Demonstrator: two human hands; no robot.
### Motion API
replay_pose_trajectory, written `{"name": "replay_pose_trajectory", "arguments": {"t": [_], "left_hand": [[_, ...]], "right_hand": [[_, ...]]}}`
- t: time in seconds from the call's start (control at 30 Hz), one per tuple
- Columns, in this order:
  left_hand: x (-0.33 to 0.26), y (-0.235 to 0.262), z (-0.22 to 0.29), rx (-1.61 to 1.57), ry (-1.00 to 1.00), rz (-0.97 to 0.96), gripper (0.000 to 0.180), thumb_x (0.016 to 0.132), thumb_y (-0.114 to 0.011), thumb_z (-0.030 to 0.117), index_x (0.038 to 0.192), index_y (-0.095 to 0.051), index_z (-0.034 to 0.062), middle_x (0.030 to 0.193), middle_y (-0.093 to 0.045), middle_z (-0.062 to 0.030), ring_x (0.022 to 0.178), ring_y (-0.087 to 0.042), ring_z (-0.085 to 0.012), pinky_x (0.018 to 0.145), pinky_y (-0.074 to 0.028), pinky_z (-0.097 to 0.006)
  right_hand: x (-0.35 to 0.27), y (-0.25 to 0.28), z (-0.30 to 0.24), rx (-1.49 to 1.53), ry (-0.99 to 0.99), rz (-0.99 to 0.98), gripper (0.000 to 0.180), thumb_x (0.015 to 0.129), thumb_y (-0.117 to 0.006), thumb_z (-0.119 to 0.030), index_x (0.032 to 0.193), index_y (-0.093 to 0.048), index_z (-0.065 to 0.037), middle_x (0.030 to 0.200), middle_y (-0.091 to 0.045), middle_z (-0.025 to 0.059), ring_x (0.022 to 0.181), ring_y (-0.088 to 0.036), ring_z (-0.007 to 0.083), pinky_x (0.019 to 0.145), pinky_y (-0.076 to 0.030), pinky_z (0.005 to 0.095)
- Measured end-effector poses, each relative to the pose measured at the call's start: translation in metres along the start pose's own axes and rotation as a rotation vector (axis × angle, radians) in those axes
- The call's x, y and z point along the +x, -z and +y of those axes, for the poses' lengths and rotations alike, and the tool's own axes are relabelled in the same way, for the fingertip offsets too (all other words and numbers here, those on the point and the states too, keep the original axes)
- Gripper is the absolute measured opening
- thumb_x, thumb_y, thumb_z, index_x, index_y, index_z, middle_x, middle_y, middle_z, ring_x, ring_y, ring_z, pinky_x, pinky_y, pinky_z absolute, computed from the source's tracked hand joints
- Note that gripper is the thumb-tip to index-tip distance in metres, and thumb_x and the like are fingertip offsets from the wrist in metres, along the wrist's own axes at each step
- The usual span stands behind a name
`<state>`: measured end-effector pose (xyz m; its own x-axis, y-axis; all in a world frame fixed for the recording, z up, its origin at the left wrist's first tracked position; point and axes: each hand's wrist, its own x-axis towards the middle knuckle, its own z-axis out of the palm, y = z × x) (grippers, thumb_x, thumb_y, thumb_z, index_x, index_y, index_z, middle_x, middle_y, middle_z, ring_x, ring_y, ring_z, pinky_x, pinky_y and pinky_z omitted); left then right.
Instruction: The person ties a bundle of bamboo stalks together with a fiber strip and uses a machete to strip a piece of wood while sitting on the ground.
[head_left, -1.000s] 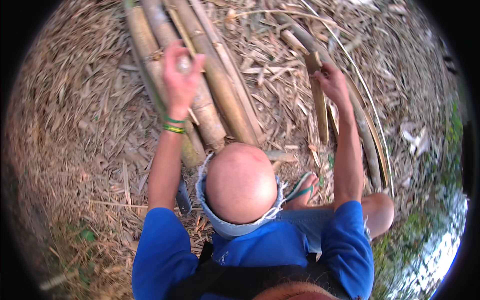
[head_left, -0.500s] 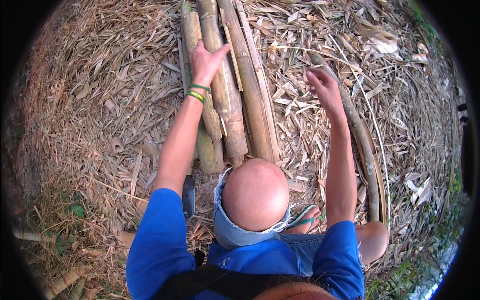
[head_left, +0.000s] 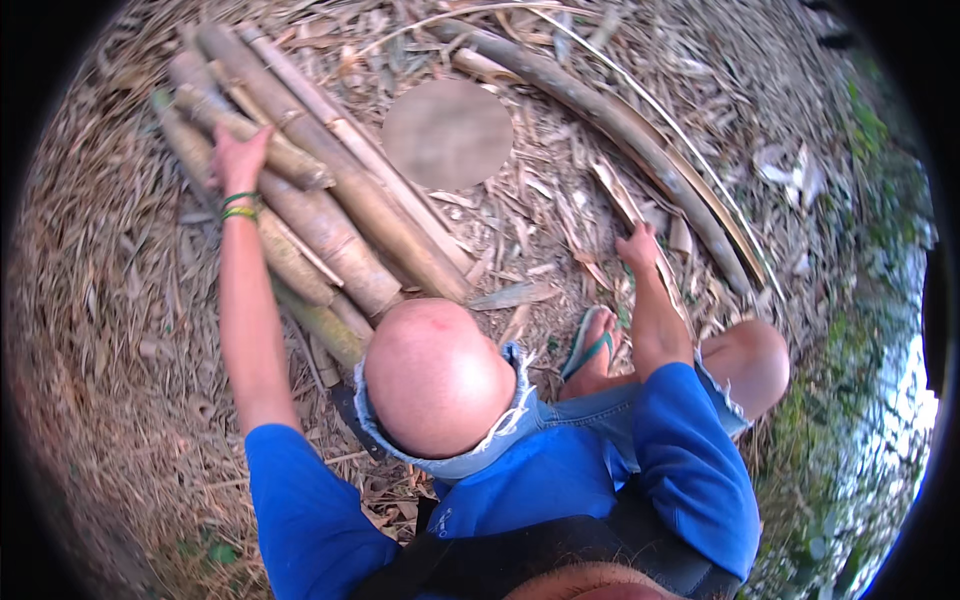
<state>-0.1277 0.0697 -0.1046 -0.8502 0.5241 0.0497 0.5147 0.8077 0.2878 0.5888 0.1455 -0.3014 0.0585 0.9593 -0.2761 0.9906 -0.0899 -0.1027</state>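
Note:
A pile of cut bamboo poles (head_left: 345, 170) lies slantwise on the ground at the upper left. My left hand (head_left: 238, 162), with green and yellow bands at the wrist, is closed on a short bamboo pole (head_left: 290, 158) lying on top of the others; its thumb shows above and the fingers are partly hidden. Low on the right, near my sandalled foot, my right hand (head_left: 638, 248) is closed round a narrow split bamboo strip (head_left: 615, 192) that slants past the hand toward my leg. The strip's lower part is partly hidden by my forearm.
A long curved pole (head_left: 600, 105) arcs along the upper right, with a thin pale cane (head_left: 690, 145) beside it. Dry leaves (head_left: 130, 250) cover the ground. A dark flat blade (head_left: 345, 408) shows partly beside my bent knee (head_left: 440, 375). Green plants (head_left: 840, 460) grow at the right.
The view has turned, so the pile now lies left and slanted. My right hand has come down from the air onto the bamboo strip. The top pole under my left hand now lies at a different angle.

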Motion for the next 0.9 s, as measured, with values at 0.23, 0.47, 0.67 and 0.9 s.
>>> {"name": "replay_pose_trajectory", "arguments": {"t": [0.23,0.47,0.67,0.9], "left_hand": [[0.023,0.008,0.000,0.240,0.150,0.140,0.075,0.071,-0.076,0.055,0.141,-0.054,0.0374,0.139,-0.050,-0.0264,0.133,-0.042,-0.0404,0.103,-0.029,-0.061],[0.046,-0.016,-0.074,0.151,0.131,0.184,0.081,0.077,-0.072,0.055,0.141,-0.048,0.0103,0.134,-0.045,-0.0345,0.129,-0.042,-0.0455,0.103,-0.035,-0.056],[0.006,0.012,-0.050,0.434,0.194,0.233,0.093,0.071,-0.069,0.074,0.135,-0.057,0.0084,0.143,-0.035,-0.0326,0.137,-0.025,-0.0493,0.102,-0.026,-0.065],[-0.161,0.063,0.072,-1.410,-0.217,-0.491,0.067,0.096,-0.066,0.024,0.151,-0.035,0.0022,0.122,-0.066,-0.0127,0.110,-0.062,-0.0182,0.096,-0.048,-0.029]], "right_hand": [[0.007,0.035,-0.025,0.073,0.151,0.215,0.023,0.090,-0.058,-0.017,0.107,-0.060,-0.001,0.102,-0.065,0.0222,0.096,-0.065,0.0416,0.083,-0.053,0.0503],[0.036,0.174,-0.239,0.647,0.651,0.318,0.053,0.094,-0.063,-0.024,0.143,-0.048,-0.007,0.112,-0.069,0.0241,0.105,-0.067,0.0399,0.089,-0.052,0.0438],[0.011,0.272,-0.389,1.262,0.785,-0.205,0.060,0.098,-0.063,-0.025,0.150,-0.039,-0.005,0.114,-0.067,0.0182,0.102,-0.062,0.0181,0.087,-0.051,0.0299],[-0.028,0.288,-0.516,1.784,0.796,-0.502,0.053,0.097,-0.058,-0.010,0.147,-0.042,-0.001,0.128,-0.061,0.0154,0.110,-0.061,0.0196,0.093,-0.051,0.0319]]}}
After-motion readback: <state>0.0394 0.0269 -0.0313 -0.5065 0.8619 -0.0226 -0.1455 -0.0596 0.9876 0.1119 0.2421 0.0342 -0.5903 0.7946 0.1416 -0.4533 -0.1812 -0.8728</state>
